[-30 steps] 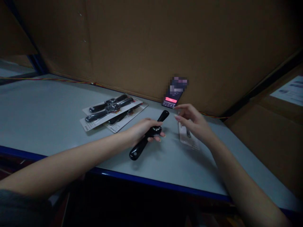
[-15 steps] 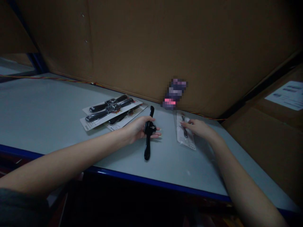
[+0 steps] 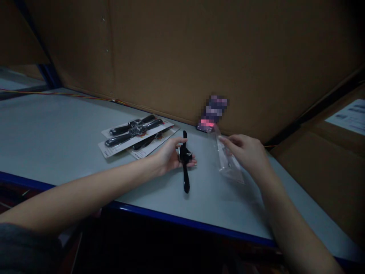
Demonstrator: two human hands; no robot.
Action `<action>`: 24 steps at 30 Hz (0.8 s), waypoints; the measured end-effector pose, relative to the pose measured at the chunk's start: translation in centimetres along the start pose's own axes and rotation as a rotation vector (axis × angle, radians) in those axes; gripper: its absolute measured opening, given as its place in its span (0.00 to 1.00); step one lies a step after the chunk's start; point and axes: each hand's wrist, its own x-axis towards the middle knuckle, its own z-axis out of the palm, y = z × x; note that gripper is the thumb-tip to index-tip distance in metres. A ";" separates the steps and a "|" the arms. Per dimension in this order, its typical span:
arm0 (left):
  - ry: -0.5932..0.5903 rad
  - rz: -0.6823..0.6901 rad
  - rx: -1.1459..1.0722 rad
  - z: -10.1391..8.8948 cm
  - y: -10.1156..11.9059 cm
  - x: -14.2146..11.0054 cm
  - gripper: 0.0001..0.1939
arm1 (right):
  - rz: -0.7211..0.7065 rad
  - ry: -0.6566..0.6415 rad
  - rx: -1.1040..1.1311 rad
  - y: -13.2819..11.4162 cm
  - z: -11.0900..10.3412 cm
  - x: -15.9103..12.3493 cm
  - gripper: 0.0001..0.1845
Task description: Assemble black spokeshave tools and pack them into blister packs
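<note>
My left hand [image 3: 170, 155] grips a long black tool [image 3: 185, 167] round its middle, holding it just above the grey table [image 3: 57, 129] with one end pointing at me. My right hand [image 3: 247, 153] pinches a small clear plastic bag [image 3: 229, 163] with a dark part inside and lifts its far end off the table. The two hands are about a hand's width apart.
Left of my left hand lies a stack of carded black tools [image 3: 134, 134]. A phone [image 3: 212, 114] with a lit screen leans on the cardboard wall [image 3: 199, 53] behind. A cardboard box [image 3: 327, 160] stands at the right. A blue edge [image 3: 171, 217] runs along the table's front.
My left hand has turned the black tool from slanting to nearly end-on to me. My right hand went to the clear bag, took hold of it and raised it.
</note>
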 end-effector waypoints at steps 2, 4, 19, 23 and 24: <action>-0.038 0.021 -0.007 0.3 -0.2 -0.1 0.14 | -0.122 0.064 0.038 -2.8 0.1 -1.1 0.26; -0.092 0.055 0.016 0.5 -0.5 -0.2 0.12 | -0.230 0.093 0.046 -5.1 0.6 -2.2 0.23; -0.137 0.352 -0.040 0.6 0.2 -0.6 0.08 | 0.226 -0.516 1.370 -5.4 1.4 -2.0 0.39; -0.069 0.406 -0.033 0.6 0.2 -0.7 0.09 | 0.282 -0.551 1.486 -6.6 1.1 -3.0 0.53; -0.044 0.424 -0.032 0.6 0.2 -0.7 0.10 | 0.308 -0.505 1.486 -6.8 1.2 -3.1 0.55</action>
